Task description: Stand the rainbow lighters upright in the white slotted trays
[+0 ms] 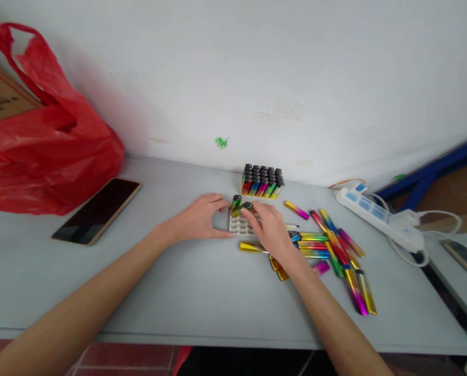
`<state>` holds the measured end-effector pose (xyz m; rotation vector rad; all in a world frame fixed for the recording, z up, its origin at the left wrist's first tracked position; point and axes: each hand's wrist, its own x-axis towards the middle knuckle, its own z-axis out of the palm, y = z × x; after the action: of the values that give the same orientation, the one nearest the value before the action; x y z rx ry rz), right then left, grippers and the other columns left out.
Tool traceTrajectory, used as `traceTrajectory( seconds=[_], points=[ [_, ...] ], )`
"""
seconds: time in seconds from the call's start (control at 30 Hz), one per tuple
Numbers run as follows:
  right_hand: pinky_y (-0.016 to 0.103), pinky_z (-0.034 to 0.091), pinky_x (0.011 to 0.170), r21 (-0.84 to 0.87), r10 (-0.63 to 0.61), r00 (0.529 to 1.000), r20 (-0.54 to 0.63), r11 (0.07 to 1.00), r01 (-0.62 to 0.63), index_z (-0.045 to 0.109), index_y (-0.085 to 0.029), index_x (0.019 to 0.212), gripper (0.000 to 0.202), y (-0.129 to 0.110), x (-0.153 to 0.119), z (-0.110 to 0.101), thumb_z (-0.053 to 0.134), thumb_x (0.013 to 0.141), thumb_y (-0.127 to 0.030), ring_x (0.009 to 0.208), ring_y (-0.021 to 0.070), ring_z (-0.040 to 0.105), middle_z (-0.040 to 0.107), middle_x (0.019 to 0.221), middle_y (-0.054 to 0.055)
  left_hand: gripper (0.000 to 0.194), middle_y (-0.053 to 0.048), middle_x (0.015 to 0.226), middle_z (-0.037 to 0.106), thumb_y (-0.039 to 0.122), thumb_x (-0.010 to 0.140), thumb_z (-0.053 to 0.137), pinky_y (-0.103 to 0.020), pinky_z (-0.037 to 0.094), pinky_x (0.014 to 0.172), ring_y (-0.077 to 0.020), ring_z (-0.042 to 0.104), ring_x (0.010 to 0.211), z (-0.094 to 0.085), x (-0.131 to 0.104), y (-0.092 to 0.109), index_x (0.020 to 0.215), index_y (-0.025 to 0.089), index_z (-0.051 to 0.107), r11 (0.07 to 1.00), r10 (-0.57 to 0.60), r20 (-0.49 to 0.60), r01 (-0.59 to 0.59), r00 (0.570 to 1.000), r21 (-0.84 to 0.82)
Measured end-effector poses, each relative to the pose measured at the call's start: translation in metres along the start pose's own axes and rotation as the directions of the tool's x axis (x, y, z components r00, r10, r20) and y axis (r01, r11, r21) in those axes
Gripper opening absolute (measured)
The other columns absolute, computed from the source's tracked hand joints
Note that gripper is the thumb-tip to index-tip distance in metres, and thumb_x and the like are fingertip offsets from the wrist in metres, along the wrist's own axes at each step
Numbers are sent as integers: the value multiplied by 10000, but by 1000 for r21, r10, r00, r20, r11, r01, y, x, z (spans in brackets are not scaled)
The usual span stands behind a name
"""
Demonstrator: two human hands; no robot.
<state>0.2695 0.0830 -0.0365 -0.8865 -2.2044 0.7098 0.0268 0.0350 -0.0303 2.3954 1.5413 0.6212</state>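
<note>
A white tray with rows of slots (239, 226) lies on the grey table. One green lighter (236, 204) stands upright in its back left corner. My right hand (270, 227) pinches a second lighter (246, 207) with a black top, tilted over the tray beside the first. My left hand (203, 216) is at the tray's left side, thumb and fingers apart, with fingertips at its edge. Behind the tray stands a block of upright lighters (262, 183) with black tops. Loose shiny lighters (337, 248) lie in a heap to the right, partly behind my right hand.
A red plastic bag (49, 156) and a cardboard box (4, 94) are at the left, with a phone (97, 211) in front. A white power strip (378, 216) with cables lies at the right, near a blue frame (432, 169). The wall rises behind the table.
</note>
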Motion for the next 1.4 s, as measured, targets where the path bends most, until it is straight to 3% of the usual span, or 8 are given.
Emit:
traceTrajectory(
  seconds=[0.13, 0.27, 0.4, 0.67, 0.9, 1.03, 1.13, 1.4],
  points=[
    [450, 474, 1023, -182, -106, 992, 67, 976, 117, 704, -243, 1066, 314, -2, 5, 4, 498, 1175, -453, 983, 299, 721, 798, 999, 108, 582, -79, 1061, 709, 691, 774, 878, -444, 543, 980, -326, 699, 1027, 1, 0, -1, 1035, 215, 667, 1000, -2, 14, 2, 1000, 5],
    [464, 413, 1046, -405, -57, 997, 55, 911, 74, 734, -213, 976, 330, -12, 4, 9, 581, 1156, -444, 984, 290, 704, 798, 1024, 135, 578, -71, 1036, 693, 724, 806, 838, -451, 543, 959, -325, 691, 1010, 1, 0, -4, 999, 218, 635, 1000, 12, 7, -12, 1000, 15],
    [425, 419, 987, -396, -30, 999, 36, 917, 42, 738, -214, 982, 344, -6, -3, -5, 564, 1166, -447, 902, 250, 696, 793, 927, 78, 601, -62, 1041, 700, 752, 805, 835, -445, 554, 965, -313, 689, 1000, 0, 0, -5, 1025, 227, 642, 1000, 11, -2, -11, 1000, 1],
    [474, 502, 982, -549, 210, 941, -267, 769, -327, 782, -198, 1290, 271, 69, -23, -86, 728, 1037, -279, 1179, 368, 674, 754, 1263, 166, 602, -66, 1063, 699, 740, 803, 844, -459, 571, 966, -314, 692, 1006, -2, -1, -6, 1043, 220, 657, 1000, -1, 8, 1, 1000, 0],
    [553, 510, 1007, -574, 370, 898, -237, 692, -437, 816, -228, 1068, 126, 80, -26, -92, 803, 969, -305, 1183, 396, 678, 751, 1251, 158, 607, -63, 1037, 701, 759, 787, 842, -434, 565, 933, -311, 699, 988, -2, -1, -6, 1019, 230, 654, 1000, -10, 2, 10, 1000, 8],
    [556, 481, 1080, -435, 314, 901, -299, 796, -421, 747, -205, 1070, 134, 73, -20, -94, 778, 968, -286, 1048, 341, 745, 808, 1043, 111, 610, -68, 1042, 709, 760, 790, 838, -431, 567, 954, -311, 699, 993, -3, 0, -5, 1032, 228, 661, 1000, -9, 6, 9, 1000, 16],
    [441, 546, 908, -186, 282, 897, -340, 915, -358, 731, -208, 1092, 270, 68, -17, -96, 722, 1014, -467, 903, 300, 773, 816, 923, 81, 616, -72, 1039, 707, 762, 792, 829, -437, 570, 961, -315, 700, 991, -3, 0, -4, 1032, 219, 664, 1000, -13, 8, 13, 1000, 19],
    [406, 574, 847, 172, 265, 896, -356, 961, -216, 783, -206, 1075, 485, 74, -14, -86, 799, 894, -655, 873, 269, 751, 826, 1023, 90, 613, -69, 1066, 712, 744, 787, 842, -433, 567, 1003, -312, 705, 1020, -4, 0, -1, 1059, 221, 674, 999, -39, 17, 39, 999, 4]
  ],
)
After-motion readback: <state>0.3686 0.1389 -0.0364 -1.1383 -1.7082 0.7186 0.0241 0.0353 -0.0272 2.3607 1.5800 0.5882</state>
